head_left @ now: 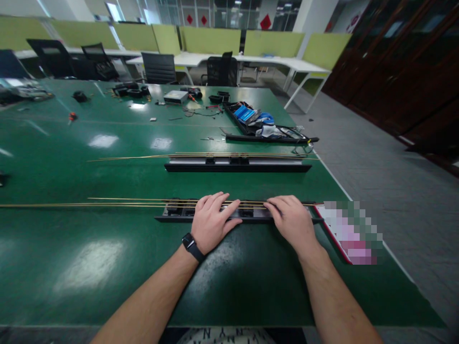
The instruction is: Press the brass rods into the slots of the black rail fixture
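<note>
A black metal rail with dark blocks in its channel lies crosswise on the green table. Thin brass-coloured rods run along it and stick out far beyond its left end. My left hand, a black watch at its wrist, rests over the rail's middle. Its fingers lie stretched across the rods and its thumb is apart. Farther right, my right hand has thumb and forefinger pinched on a brass rod. Its other fingers are bent over the rail, partly hiding the right end.
A second black rail with rods lies parallel behind. Beyond it stand a black tray of blue and white items, a grey box and loose cables. A red-edged, pixelated sheet lies at the right table edge. Office chairs stand behind.
</note>
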`<state>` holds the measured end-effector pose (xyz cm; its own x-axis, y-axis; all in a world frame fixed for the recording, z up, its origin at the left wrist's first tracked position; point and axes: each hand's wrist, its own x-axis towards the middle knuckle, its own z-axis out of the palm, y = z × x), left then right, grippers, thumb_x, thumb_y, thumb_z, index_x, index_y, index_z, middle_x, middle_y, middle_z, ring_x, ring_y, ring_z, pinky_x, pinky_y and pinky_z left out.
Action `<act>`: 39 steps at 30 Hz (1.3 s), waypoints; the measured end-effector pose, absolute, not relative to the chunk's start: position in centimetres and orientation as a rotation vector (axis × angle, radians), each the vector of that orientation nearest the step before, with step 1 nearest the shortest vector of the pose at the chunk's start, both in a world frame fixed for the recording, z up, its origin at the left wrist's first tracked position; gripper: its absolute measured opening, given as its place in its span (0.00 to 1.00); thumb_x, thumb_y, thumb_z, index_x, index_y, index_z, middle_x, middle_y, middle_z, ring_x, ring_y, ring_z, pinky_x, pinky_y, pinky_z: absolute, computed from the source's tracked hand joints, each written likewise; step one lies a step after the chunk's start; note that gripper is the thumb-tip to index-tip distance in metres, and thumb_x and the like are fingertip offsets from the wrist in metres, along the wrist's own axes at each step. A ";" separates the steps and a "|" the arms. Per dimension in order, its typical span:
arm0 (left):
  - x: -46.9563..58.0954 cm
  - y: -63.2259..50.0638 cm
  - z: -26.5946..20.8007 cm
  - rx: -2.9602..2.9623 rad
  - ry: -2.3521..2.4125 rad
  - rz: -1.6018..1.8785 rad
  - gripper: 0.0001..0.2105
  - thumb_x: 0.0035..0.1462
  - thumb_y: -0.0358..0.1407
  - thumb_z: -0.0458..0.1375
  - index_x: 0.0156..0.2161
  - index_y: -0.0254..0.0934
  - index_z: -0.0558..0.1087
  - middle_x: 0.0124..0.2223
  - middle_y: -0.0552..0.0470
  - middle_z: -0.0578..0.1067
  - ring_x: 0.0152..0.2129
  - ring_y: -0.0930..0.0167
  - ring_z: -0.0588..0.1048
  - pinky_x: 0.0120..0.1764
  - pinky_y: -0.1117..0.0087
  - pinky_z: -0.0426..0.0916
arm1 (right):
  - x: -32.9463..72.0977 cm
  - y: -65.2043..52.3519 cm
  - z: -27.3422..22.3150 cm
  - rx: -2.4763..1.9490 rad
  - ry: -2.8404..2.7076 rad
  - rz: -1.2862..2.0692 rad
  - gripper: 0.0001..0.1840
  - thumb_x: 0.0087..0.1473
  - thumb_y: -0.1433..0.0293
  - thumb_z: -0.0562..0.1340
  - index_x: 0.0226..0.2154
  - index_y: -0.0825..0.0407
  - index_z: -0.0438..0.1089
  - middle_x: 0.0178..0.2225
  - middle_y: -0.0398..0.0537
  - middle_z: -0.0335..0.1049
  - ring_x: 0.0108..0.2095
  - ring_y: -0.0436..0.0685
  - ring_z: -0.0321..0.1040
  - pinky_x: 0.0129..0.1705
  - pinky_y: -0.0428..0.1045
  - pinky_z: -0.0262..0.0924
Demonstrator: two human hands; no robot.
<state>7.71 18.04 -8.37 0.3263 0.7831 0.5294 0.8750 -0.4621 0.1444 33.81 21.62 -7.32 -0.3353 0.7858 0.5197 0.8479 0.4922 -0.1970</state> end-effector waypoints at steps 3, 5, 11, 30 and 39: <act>7.6 18.1 -8.4 -2.413 -1.528 -0.815 0.21 0.64 0.51 0.60 0.59 0.49 0.74 0.60 0.45 0.76 0.59 0.57 0.72 0.58 0.52 0.62 | 34.3 21.8 -7.2 -1.369 -2.167 -0.157 0.14 0.67 0.63 0.59 0.40 0.51 0.79 0.40 0.50 0.79 0.43 0.60 0.71 0.49 0.56 0.67; 7.5 18.1 -8.5 -2.409 -1.524 -0.816 0.22 0.64 0.51 0.60 0.59 0.49 0.74 0.60 0.45 0.76 0.59 0.57 0.72 0.58 0.52 0.62 | 34.6 21.9 -7.3 -1.379 -2.143 -0.153 0.13 0.67 0.63 0.60 0.40 0.51 0.79 0.40 0.50 0.79 0.44 0.60 0.71 0.49 0.56 0.67; 7.6 18.1 -8.4 -2.414 -1.518 -0.819 0.21 0.64 0.51 0.60 0.59 0.48 0.74 0.60 0.45 0.76 0.58 0.57 0.72 0.58 0.52 0.62 | 34.4 21.8 -7.4 -1.348 -2.127 -0.115 0.17 0.64 0.60 0.64 0.49 0.53 0.77 0.45 0.52 0.79 0.47 0.61 0.71 0.52 0.57 0.67; 7.6 18.1 -8.3 -2.417 -1.529 -0.811 0.21 0.65 0.52 0.59 0.59 0.49 0.74 0.60 0.45 0.76 0.59 0.58 0.72 0.58 0.52 0.61 | 34.0 21.7 -7.1 -1.360 -2.146 -0.111 0.15 0.66 0.60 0.61 0.45 0.51 0.78 0.43 0.51 0.79 0.46 0.61 0.71 0.51 0.57 0.67; 7.4 18.1 -8.5 -2.419 -1.530 -0.818 0.21 0.64 0.51 0.60 0.59 0.49 0.74 0.60 0.45 0.76 0.59 0.57 0.72 0.58 0.51 0.61 | 35.1 22.0 -7.0 -1.372 -2.136 -0.098 0.14 0.67 0.61 0.60 0.39 0.50 0.79 0.39 0.50 0.79 0.43 0.60 0.72 0.50 0.58 0.67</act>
